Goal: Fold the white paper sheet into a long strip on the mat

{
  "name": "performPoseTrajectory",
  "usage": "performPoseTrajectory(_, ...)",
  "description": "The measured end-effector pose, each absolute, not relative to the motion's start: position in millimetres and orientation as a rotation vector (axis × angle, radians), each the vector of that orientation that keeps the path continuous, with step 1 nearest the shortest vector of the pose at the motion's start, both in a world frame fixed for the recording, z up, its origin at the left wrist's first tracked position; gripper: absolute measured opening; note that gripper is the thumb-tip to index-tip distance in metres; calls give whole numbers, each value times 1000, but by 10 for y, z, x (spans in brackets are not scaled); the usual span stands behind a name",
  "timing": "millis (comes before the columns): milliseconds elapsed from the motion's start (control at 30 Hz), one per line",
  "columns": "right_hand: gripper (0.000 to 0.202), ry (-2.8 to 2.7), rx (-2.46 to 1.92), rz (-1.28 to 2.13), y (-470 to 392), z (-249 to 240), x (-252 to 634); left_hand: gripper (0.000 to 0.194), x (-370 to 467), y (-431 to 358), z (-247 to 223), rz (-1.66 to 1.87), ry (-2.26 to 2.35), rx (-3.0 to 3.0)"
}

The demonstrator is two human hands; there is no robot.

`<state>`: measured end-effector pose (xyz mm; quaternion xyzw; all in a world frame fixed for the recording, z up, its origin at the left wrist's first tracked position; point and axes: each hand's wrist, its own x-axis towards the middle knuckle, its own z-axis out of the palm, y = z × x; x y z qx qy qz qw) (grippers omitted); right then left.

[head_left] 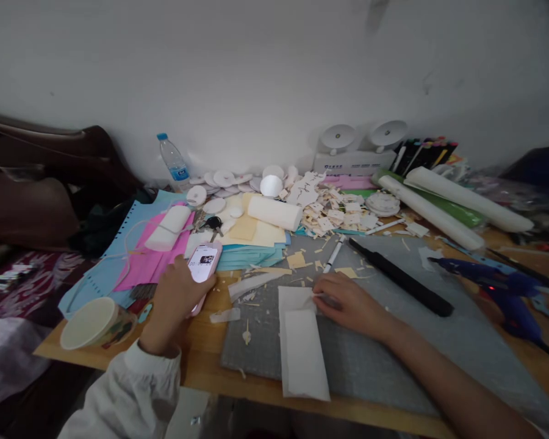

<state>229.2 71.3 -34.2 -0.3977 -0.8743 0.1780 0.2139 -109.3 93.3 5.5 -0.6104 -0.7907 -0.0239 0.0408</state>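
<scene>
My left hand [176,299] is wrapped round a pink-edged phone [204,265] whose screen is lit. A folded strip of white paper [304,356] lies on the grey mat [370,372], its near end reaching past the mat's front edge. At the strip's upper right corner my right hand [348,305] has thumb and fingers pinched together. What sits between those fingertips is too small to name. Just beyond the right hand lies a white pen [333,253]. Torn paper scraps [256,283] are spread between the two hands.
A blue glue gun [498,292] and a black stick-like object [402,277] lie at right. Paper rolls [432,210], small cut pieces [332,210] and a roll of white material [274,212] fill the back. At left stand a paper bowl [96,323] and a water bottle [172,158].
</scene>
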Motion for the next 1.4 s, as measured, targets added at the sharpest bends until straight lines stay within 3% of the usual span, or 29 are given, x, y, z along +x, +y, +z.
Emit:
performPoseTrajectory(233,7,-2434,-1092,501,716,-345,2298,76,-1316,938,298,-8,-2507,-1672)
performPoseTrajectory(833,7,-2386,-1165,612,724,-296,2295,72,-1311,1067,197,18,-2458,-1600)
performPoseTrajectory(1067,4,-2156,-1235,815,722,-282,2314,40,-142,927,138,-850,-1628,-2758)
performPoseTrajectory(1200,4,-2107,-1243,875,731,-267,2335,27,400,997,66,-639,-1242,-3435)
performPoseTrajectory(1400,6,-2043,-1248,926,737,-226,2327,22,345,1175,-60,-597,-1306,-3688)
